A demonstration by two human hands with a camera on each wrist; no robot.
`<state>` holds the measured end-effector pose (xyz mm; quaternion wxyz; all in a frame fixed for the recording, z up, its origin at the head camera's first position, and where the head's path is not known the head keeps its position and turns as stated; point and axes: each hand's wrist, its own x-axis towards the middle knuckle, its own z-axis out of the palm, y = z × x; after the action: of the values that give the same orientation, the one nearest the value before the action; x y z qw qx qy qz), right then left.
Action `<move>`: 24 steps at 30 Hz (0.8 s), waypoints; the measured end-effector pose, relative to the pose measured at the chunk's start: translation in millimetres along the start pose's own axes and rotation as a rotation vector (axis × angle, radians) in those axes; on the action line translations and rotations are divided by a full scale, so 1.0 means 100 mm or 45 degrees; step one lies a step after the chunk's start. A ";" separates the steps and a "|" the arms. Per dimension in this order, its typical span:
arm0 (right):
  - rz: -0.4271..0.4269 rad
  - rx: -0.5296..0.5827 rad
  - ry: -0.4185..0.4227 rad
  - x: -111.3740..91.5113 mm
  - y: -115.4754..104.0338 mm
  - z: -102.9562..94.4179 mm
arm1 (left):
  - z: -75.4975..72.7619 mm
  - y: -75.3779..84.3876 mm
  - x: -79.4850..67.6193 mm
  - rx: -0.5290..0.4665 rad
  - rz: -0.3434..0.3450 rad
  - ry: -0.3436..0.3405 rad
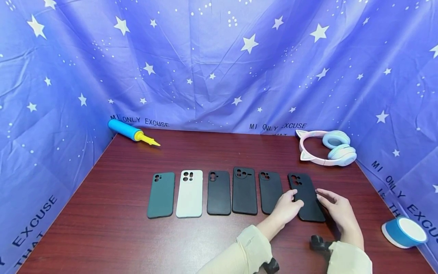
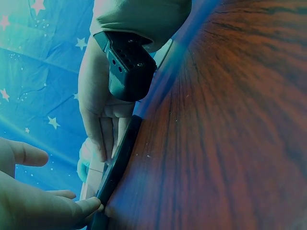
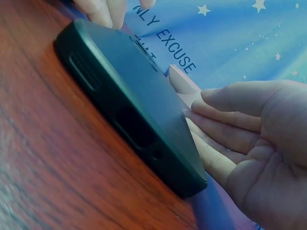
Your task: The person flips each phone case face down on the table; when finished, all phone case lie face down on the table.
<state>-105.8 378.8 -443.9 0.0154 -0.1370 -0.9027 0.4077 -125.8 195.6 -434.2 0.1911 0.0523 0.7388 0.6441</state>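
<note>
A black phone case point(image 1: 308, 201) lies flat at the right end of a row, its camera cutouts at the far left corner. My left hand point(image 1: 287, 207) is at its left edge, fingers reaching along the side. On the opposite side my right hand point(image 1: 338, 211) has its fingertips right at the long edge, fingers extended. In the right wrist view the case's near end, with port and speaker openings, faces the camera. Next to the left hand lies another black case point(image 1: 270, 190), partly covered by that hand.
Leftward in the row are a black case with a round camera ring point(image 1: 244, 194), another black case point(image 1: 219, 196), a white case point(image 1: 189, 196) and a green case point(image 1: 161, 198). Cat-ear headphones point(image 1: 316, 161), a blue pump point(image 1: 123, 129) and a blue-white round object point(image 1: 405, 232) lie around the edges.
</note>
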 end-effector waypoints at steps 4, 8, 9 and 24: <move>-0.001 0.018 -0.004 0.03 -0.01 0.01 | -0.02 0.01 0.02 0.014 0.013 -0.003; -0.013 0.116 -0.010 0.04 0.00 0.02 | -0.06 0.04 0.02 0.044 0.016 -0.019; -0.020 0.149 -0.012 0.04 0.01 0.02 | -0.08 0.05 0.02 0.058 0.016 -0.028; -0.115 0.709 -0.124 0.09 0.11 -0.09 | -1.13 0.15 0.17 0.327 0.226 -0.058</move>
<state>-110.9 394.7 -447.4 0.0272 -0.0675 -0.7608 0.6449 -183.5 98.2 -412.2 0.1420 0.1559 0.8031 0.5573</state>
